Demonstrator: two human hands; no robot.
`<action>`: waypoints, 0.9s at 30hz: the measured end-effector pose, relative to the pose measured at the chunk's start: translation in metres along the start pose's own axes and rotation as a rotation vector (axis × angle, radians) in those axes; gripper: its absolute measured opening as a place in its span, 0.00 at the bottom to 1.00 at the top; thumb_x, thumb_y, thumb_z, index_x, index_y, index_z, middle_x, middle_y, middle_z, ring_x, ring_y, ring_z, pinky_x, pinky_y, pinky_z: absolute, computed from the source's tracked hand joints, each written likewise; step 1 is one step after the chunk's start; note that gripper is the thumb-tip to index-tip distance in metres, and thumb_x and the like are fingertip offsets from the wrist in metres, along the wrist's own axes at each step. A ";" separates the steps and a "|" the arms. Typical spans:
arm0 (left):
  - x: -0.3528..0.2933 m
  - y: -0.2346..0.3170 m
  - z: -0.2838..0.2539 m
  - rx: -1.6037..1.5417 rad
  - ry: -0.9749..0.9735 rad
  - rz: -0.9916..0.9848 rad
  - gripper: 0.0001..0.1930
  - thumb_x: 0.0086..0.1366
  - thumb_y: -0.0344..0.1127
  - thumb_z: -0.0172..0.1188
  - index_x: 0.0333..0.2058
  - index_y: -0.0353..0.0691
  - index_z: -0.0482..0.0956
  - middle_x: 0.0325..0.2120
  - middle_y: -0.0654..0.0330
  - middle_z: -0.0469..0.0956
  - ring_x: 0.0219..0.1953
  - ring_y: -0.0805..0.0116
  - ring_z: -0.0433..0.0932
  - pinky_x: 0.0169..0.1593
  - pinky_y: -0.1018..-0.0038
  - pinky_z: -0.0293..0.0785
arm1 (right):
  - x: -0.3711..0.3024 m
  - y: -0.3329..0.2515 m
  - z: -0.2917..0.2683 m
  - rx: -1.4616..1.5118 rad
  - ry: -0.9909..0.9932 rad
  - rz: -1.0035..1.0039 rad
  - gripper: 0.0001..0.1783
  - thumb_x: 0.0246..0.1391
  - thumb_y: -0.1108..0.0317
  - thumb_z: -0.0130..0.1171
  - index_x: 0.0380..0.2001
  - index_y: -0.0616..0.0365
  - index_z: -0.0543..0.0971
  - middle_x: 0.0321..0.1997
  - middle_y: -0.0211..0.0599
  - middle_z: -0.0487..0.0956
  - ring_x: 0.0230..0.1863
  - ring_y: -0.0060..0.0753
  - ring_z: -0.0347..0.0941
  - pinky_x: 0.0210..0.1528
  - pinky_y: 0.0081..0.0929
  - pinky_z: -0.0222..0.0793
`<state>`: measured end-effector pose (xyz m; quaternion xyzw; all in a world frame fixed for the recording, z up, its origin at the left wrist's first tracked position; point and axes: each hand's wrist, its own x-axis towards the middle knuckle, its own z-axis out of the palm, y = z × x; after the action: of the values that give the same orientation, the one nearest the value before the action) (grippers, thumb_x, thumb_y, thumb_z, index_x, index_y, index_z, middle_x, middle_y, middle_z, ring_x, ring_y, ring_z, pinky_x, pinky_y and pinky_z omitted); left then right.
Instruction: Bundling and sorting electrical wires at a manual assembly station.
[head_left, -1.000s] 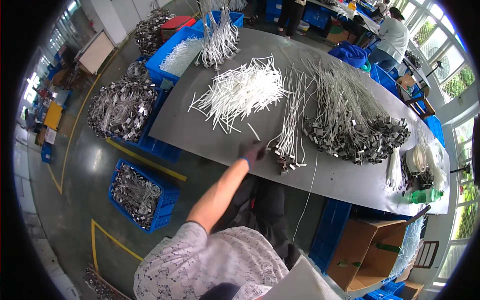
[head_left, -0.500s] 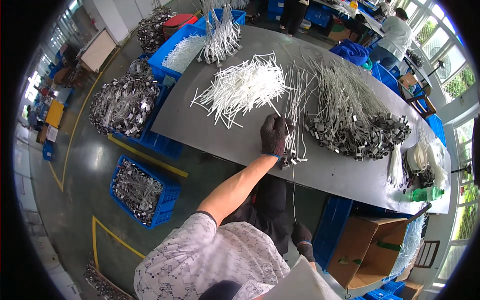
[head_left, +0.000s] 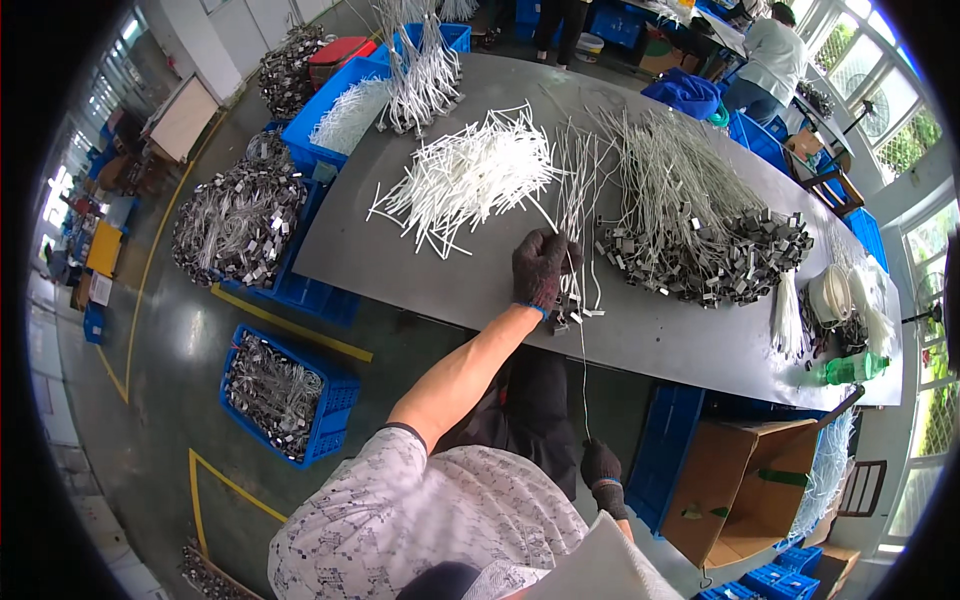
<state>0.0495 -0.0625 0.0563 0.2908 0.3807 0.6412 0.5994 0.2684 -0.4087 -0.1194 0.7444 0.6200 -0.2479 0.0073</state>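
Note:
My left hand (head_left: 540,266), in a dark knitted glove, is closed over the near edge of the grey table (head_left: 385,255). A short white sleeve tube (head_left: 541,214) sticks up out of its fingers. Below it a thin pale wire (head_left: 584,380) stretches down to my right hand (head_left: 601,464), gloved too and closed on the wire near my lap. Past the left hand lies a loose heap of white sleeve tubes (head_left: 470,180). Beside that hand several thin wires (head_left: 577,190) lie lengthwise, with small dark connectors at their near ends.
A big bundle of wires with dark connectors (head_left: 710,250) covers the table's right half. A green bottle (head_left: 853,369) lies near the right end. Blue crates (head_left: 335,405) of wires stand at left; a cardboard box (head_left: 735,490) is below at right. A person works far right.
The whole view has shifted slightly as my head moved. Both hands keep their grip, and the wire still runs between them; little else differs.

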 end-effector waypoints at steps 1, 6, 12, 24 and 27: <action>-0.003 -0.001 0.000 -0.001 -0.034 0.008 0.06 0.69 0.31 0.59 0.37 0.33 0.77 0.29 0.55 0.83 0.28 0.66 0.84 0.35 0.71 0.84 | 0.001 -0.002 -0.001 0.009 0.029 -0.022 0.11 0.59 0.66 0.52 0.40 0.51 0.82 0.38 0.47 0.83 0.41 0.56 0.80 0.41 0.49 0.76; -0.004 -0.002 0.004 0.030 -0.134 -0.135 0.07 0.69 0.31 0.59 0.39 0.33 0.77 0.31 0.55 0.83 0.31 0.64 0.85 0.38 0.69 0.84 | 0.019 -0.013 -0.015 0.053 0.144 -0.033 0.11 0.59 0.66 0.52 0.39 0.51 0.82 0.37 0.47 0.83 0.40 0.56 0.80 0.40 0.48 0.76; 0.009 0.009 0.006 -0.077 0.029 0.103 0.07 0.70 0.31 0.58 0.40 0.32 0.77 0.31 0.54 0.84 0.31 0.65 0.85 0.38 0.68 0.85 | 0.006 -0.003 -0.010 -0.040 0.016 0.020 0.11 0.59 0.66 0.53 0.39 0.51 0.82 0.37 0.47 0.83 0.40 0.55 0.81 0.40 0.49 0.76; -0.025 -0.034 -0.001 0.573 -0.358 -0.114 0.12 0.62 0.41 0.67 0.29 0.38 0.83 0.26 0.65 0.83 0.28 0.76 0.81 0.34 0.76 0.77 | 0.025 -0.035 -0.046 0.715 -0.006 0.161 0.18 0.65 0.59 0.52 0.48 0.59 0.80 0.37 0.49 0.83 0.37 0.44 0.81 0.40 0.39 0.75; -0.066 -0.074 -0.006 0.732 -0.523 -0.112 0.13 0.56 0.43 0.66 0.29 0.37 0.84 0.21 0.57 0.80 0.25 0.74 0.76 0.33 0.69 0.73 | 0.072 -0.077 -0.094 0.975 0.346 -0.005 0.23 0.67 0.55 0.50 0.53 0.65 0.76 0.41 0.48 0.82 0.40 0.32 0.77 0.42 0.33 0.73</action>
<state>0.0924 -0.1296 -0.0029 0.6149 0.4331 0.3359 0.5669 0.2388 -0.2952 -0.0413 0.6898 0.4262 -0.3816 -0.4437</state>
